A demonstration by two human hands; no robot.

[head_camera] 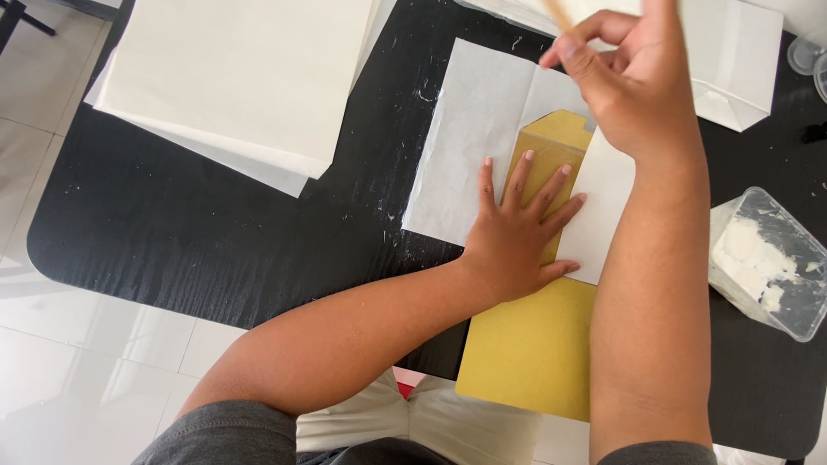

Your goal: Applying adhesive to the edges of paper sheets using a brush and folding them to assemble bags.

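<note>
Head view: left hand [517,232] flat, pinning white paper [482,129] over yellow card [530,344]; right hand [633,86] gripping a stick [560,13].

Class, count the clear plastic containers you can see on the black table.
3: one holding white paste at the right edge, two small ones cut off at top right. Others may lie out of frame.

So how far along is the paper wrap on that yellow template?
Done: the white paper sheet already looks folded over the yellow cardboard template from both sides. In hand: the left hand presses flat on the overlap, while the right hand holds a thin stick above it. Left: the stack of blank sheets waits unused; paste remains in the clear tub.
</note>
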